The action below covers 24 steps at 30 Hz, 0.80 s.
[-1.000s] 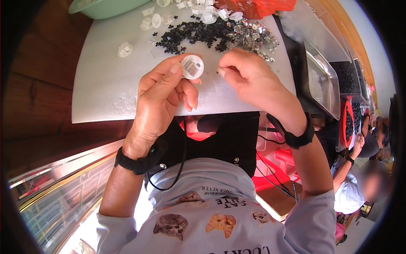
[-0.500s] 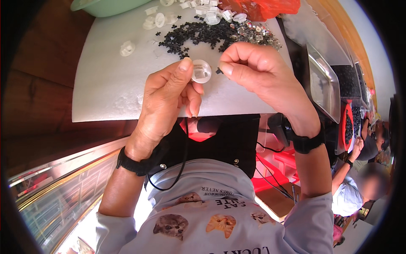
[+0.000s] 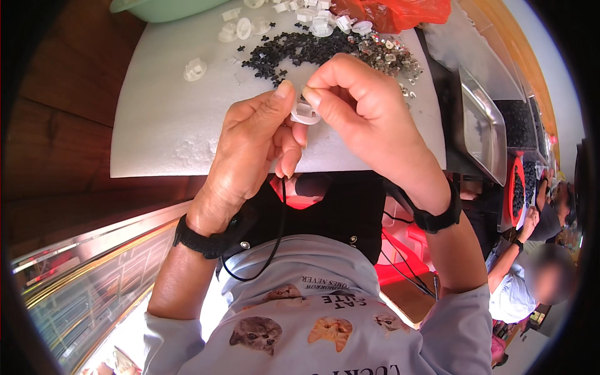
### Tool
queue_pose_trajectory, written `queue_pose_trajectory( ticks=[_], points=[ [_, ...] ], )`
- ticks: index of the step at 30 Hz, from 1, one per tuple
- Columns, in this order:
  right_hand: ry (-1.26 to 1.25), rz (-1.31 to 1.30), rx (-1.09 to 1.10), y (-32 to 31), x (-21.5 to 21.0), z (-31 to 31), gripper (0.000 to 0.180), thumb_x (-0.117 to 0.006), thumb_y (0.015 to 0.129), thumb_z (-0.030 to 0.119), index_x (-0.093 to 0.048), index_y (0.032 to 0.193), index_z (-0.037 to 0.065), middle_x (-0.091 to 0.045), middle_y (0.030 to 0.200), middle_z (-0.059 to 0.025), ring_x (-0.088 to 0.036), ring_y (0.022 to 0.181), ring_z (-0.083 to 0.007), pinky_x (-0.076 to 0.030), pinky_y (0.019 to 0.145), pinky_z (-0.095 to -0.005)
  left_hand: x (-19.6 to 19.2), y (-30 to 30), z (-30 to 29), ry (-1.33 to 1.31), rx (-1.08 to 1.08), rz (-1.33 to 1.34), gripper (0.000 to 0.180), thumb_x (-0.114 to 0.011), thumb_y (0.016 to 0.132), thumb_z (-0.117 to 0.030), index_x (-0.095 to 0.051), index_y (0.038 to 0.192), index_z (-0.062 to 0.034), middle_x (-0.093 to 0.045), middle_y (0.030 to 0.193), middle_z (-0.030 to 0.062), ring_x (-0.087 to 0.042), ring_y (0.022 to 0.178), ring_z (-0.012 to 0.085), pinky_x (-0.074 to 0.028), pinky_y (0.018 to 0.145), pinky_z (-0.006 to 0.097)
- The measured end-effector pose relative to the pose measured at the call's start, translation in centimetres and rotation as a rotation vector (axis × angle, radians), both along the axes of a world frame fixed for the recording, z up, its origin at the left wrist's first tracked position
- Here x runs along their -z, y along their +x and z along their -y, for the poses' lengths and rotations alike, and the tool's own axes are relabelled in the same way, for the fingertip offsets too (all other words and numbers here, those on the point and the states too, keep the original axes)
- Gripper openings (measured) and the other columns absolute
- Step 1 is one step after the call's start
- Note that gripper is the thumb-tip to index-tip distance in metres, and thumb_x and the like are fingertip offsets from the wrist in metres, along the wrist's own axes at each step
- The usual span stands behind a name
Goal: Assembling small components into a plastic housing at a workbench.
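The left hand [image 3: 247, 137] pinches a round, glossy white plastic piece [image 3: 305, 116] between its fingers. The right hand [image 3: 365, 103] has its fingers together at the piece's upper edge, seemingly on a mostly hidden black part [image 3: 303, 97]. Beyond both hands' fingers lie matte black crosses [image 3: 294, 50] and shiny bits [image 3: 400, 59]; far right of them, a red tray [image 3: 515, 220] holds dark pieces [image 3: 518, 194].

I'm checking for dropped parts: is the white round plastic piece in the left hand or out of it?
In: the left hand grips the white round plastic piece at its edge, above the white foam-like sheet.
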State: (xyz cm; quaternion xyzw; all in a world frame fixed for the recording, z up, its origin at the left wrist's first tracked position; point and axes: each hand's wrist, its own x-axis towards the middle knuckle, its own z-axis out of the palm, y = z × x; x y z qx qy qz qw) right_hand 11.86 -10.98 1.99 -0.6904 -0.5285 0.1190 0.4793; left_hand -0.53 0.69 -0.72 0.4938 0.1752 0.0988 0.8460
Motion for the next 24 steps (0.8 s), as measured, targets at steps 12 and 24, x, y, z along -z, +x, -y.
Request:
queue_pose_trajectory(
  ticks=[12, 24],
  points=[
    [-0.074, -0.183, -0.078, 0.7, 0.3, -0.5, 0.007, -0.059, 0.088, 0.008, -0.053, 0.088, 0.005, -0.054, 0.077, -0.0015, -0.05, 0.063, -0.0128, -0.041, 0.054, -0.0278, 0.7, -0.2, -0.1, 0.011, 0.033, 0.048, 0.042, -0.043, 0.099, -0.038, -0.057, 0.093, 0.0009, -0.059, 0.074, 0.008, -0.05, 0.046, 0.0132, -0.038, 0.041, 0.024],
    [-0.297, -0.684, -0.193, 1.5, -1.1, -0.3, 0.011, -0.058, 0.093, 0.018, -0.054, 0.094, 0.008, -0.051, 0.074, 0.0065, -0.032, 0.056, 0.0011, -0.023, 0.047, -0.0165, 0.6, -0.3, -0.1, 0.079, 0.057, 0.021, 0.043, -0.042, 0.1, -0.038, -0.058, 0.09, 0.0004, -0.057, 0.073, 0.0056, -0.046, 0.046, 0.011, -0.035, 0.043, 0.022]
  ],
)
